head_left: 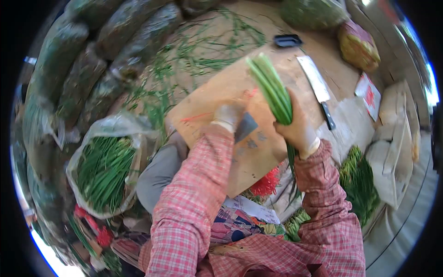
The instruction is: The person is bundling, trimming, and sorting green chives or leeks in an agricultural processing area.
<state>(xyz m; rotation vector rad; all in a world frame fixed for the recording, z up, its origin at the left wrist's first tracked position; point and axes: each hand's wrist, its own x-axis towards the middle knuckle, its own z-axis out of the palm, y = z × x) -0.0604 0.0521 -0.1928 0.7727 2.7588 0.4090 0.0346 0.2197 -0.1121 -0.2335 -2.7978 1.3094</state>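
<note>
A bundle of long green stalks [272, 87] is gripped in my right hand [299, 127], its pale ends pointing up and its green leaves hanging below the fist. The bundle is over the right part of a brown board [258, 171]. My left hand [229, 115] is blurred and low over the middle of the board, beside a dark grey patch [246, 127]; its fingers cannot be made out. Red strands [196, 117] lie on the board left of that hand. A large knife [316, 85] with a black handle rests right of the bundle.
Loose green trimmings [184, 57] are scattered behind the board. Filled plastic bags [143, 41] line the left and back. An open bag of greens [108, 171] stands at the left. More greens [360, 184], a white crate [390, 147] and red strands [266, 182] are nearby.
</note>
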